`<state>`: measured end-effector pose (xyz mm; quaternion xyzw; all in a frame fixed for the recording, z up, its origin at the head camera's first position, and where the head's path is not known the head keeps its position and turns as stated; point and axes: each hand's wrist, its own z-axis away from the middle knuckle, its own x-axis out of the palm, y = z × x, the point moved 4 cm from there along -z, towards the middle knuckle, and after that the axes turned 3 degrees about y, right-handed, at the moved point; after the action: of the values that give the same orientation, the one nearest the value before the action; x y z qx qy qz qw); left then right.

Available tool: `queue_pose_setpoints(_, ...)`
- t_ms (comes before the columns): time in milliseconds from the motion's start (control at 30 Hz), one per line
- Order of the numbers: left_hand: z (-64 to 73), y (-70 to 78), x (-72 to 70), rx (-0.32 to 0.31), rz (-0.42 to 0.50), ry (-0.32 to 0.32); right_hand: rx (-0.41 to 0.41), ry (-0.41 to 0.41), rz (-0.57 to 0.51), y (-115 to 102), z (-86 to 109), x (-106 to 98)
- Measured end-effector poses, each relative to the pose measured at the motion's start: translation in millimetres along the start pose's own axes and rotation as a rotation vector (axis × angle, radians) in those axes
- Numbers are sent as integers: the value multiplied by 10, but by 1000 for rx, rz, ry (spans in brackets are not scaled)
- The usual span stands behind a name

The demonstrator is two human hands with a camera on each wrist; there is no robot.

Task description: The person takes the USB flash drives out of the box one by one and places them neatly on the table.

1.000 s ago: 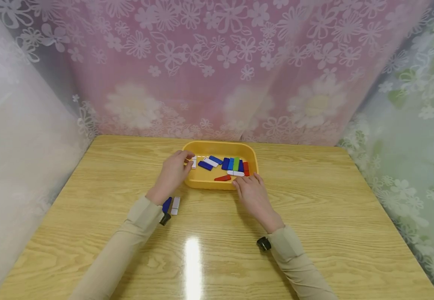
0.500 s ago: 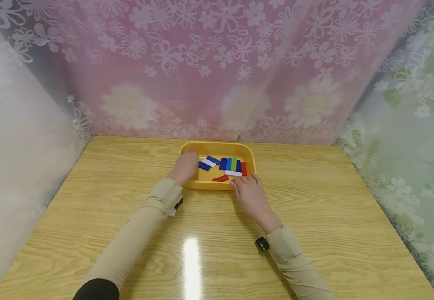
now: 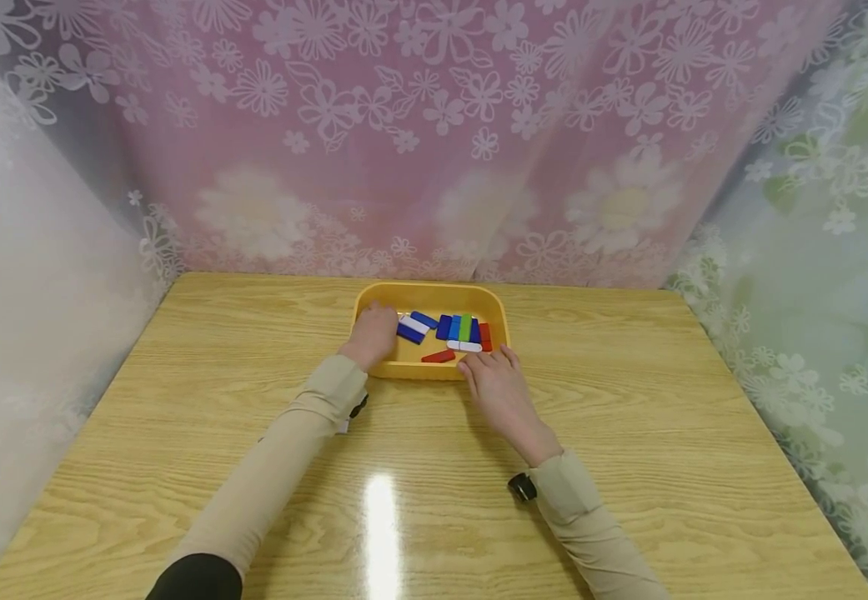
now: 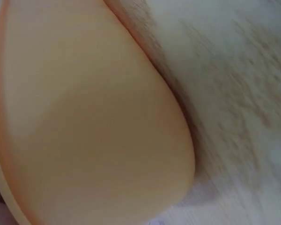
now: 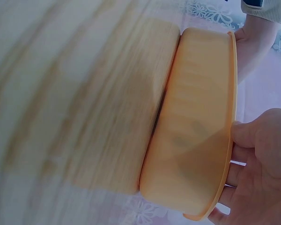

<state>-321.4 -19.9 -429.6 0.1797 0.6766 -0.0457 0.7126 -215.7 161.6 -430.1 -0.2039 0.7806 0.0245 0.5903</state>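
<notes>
My left hand [image 3: 373, 333] reaches over the left end of a yellow plastic tray [image 3: 434, 371]. Its fingers are hidden behind the back of the hand, and I cannot tell whether they hold anything. My right hand [image 3: 497, 383] grips the tray's front right rim; in the right wrist view its fingers hook over the edge, with the thumb at the rim. Inside lie small flat oblong pieces, some with a seam across: a green piece [image 3: 466, 327] among blue ones, a white piece [image 3: 464, 346], a red piece [image 3: 439, 357], and a slanted dark blue piece [image 3: 410, 333].
The tray stands near the back of a wood-grain table [image 3: 614, 400]. A white piece [image 3: 343, 427] shows partly from under the left sleeve. Behind the table hangs a pink flowered curtain [image 3: 434, 167], with pale curtains at both sides.
My left hand, earlier with fingertips at a white piece in the tray's left end, has moved right and turned over, covering that spot. My right hand stays at the rim.
</notes>
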Motion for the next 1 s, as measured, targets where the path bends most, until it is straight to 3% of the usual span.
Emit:
queue_pose_setpoints(133,7,-2,4,-15,37,-37,-6,-3,1,-3,7,-4)
queue_pose_setpoints(267,28,-12,0,-25,116,-32,-9,1,6,5,11,12)
queue_pose_setpoints(433,75,-7,-38,7,208,42,-7,-2,9,6,11,5)
queue_pose_setpoints(633,219,-17,-184,30,439,154,-1,-3,6,1,11,-12)
queue_pose_setpoints(833,467,-52,-383,58,547,272,-4,-4,2,-11,10,-23)
queue_pose_setpoints(1000,701,-98,-474,63,603,314,-5,-4,-1,-9,2,-21)
